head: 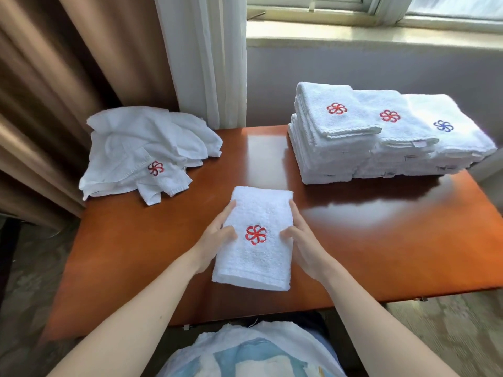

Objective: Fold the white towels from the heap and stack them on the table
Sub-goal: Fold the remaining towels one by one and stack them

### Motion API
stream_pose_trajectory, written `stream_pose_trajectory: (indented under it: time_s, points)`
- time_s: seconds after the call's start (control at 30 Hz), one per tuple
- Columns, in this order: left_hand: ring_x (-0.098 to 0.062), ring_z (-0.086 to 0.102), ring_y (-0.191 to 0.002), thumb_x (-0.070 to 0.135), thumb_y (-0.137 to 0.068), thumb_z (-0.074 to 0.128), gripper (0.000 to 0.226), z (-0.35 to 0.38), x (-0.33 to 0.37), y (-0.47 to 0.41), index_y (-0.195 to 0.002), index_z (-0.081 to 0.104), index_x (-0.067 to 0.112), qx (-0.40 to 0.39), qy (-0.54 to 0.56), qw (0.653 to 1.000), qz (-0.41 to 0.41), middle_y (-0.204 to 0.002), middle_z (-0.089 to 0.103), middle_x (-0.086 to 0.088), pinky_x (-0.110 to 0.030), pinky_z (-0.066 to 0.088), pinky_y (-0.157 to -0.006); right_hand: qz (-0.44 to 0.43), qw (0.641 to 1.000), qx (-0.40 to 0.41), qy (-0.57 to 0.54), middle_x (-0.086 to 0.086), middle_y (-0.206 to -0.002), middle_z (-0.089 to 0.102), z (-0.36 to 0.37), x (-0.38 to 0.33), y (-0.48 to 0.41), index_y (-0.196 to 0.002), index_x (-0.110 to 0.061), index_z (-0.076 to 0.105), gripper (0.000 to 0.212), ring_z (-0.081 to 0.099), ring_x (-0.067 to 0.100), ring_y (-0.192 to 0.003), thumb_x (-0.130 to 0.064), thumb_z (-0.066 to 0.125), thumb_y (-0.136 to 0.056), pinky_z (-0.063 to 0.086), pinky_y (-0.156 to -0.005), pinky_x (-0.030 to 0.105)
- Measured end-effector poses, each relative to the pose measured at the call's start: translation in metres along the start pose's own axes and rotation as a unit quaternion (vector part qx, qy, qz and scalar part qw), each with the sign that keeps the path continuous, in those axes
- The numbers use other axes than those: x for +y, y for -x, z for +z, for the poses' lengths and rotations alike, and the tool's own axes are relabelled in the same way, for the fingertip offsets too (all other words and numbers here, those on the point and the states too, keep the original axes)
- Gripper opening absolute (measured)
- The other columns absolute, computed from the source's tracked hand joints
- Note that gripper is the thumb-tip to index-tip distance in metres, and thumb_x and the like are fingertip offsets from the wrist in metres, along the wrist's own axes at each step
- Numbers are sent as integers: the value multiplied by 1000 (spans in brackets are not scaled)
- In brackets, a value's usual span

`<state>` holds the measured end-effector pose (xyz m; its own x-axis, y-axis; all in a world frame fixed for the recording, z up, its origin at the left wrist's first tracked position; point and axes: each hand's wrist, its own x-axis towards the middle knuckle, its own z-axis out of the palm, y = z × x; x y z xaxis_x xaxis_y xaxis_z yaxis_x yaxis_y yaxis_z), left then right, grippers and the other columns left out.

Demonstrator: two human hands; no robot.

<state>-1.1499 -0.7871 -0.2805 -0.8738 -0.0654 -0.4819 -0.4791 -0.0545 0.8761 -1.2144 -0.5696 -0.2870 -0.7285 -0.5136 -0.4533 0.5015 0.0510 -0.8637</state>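
Observation:
A folded white towel (pixel 257 257) with a red flower emblem lies on the brown table (pixel 381 240) in front of me. My left hand (pixel 215 238) holds its left edge, thumb on top and fingers along the side. My right hand (pixel 302 240) holds its right edge the same way. A heap of unfolded white towels (pixel 136 148) sits at the table's far left. Stacks of folded white towels (pixel 375 134) stand in a row at the far right, two with red emblems on top and one with a blue one.
Brown curtains (pixel 68 77) and a white sheer curtain (pixel 206 58) hang behind the table on the left. A window sill (pixel 367 36) runs along the back. Patterned carpet shows around the table.

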Motion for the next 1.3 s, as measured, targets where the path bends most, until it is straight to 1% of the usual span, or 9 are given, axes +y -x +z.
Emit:
stream_pose_trajectory:
  time_s: [0.1,0.2,0.33,0.5,0.63,0.7,0.9,1.17,1.3]
  points:
    - [-10,50,-130,9,-83,50,75,4,23,2,-148,35,43,20,-15,998,57,-151,42,11,-36,47,-106,-17,999,14,38,-28,-121,65,-1,-18,-1,-152,-53,15,85,66,12,-113,2,43,-93,53,-98,44]
    - [5,45,-130,19,-75,49,77,9,47,5,-146,35,46,31,-45,992,110,-145,39,28,-28,43,-108,-61,995,12,77,-40,-118,60,-4,-41,0,-153,-49,14,80,65,-1,-108,1,42,-98,57,-84,27]
    - [10,35,-136,25,-77,49,73,20,79,3,-142,31,53,29,-84,981,170,-141,31,40,-28,35,-115,-128,986,35,98,-15,-153,38,-10,-79,3,-155,-41,20,77,52,0,-128,4,41,-95,49,-96,20]
    - [-5,29,-145,21,-79,49,76,49,119,-12,-148,29,46,20,-96,969,226,-159,25,21,-41,29,-120,-179,976,51,109,-18,-148,43,-43,-120,5,-152,-43,27,75,54,-2,-123,-6,46,-90,47,-97,21]
    - [22,36,-127,19,-77,48,80,92,149,-32,-153,28,37,12,-106,961,256,-149,30,27,-3,38,-96,-199,972,52,117,-35,-134,42,-85,-151,15,-153,-40,24,83,53,-15,-114,-15,48,-78,46,-86,8]
    - [22,46,-116,17,-78,47,79,118,161,-45,-153,29,36,4,-97,962,256,-140,36,30,-2,43,-85,-208,968,58,126,-39,-131,40,-111,-166,21,-154,-38,24,85,51,-22,-110,-16,47,-76,44,-84,5]
    - [-4,51,-129,17,-73,46,84,205,197,-85,-152,29,42,-7,-78,968,237,-152,38,14,-30,45,-106,-212,964,78,139,-20,-150,38,-203,-204,37,-152,-45,25,87,45,-6,-129,-20,48,-72,40,-108,26]
    - [24,37,-120,15,-70,41,88,306,237,-136,-154,26,34,-6,-119,961,250,-153,28,21,8,30,-84,-211,965,91,129,-14,-127,55,-310,-244,42,-153,-41,25,90,57,12,-118,-19,49,-69,45,-106,33]
    - [18,41,-124,13,-68,38,92,339,249,-161,-155,21,35,-34,-104,965,237,-151,31,21,-3,39,-90,-212,963,96,138,-26,-110,59,-353,-258,37,-154,-35,24,90,61,-5,-97,-17,48,-69,51,-91,19]
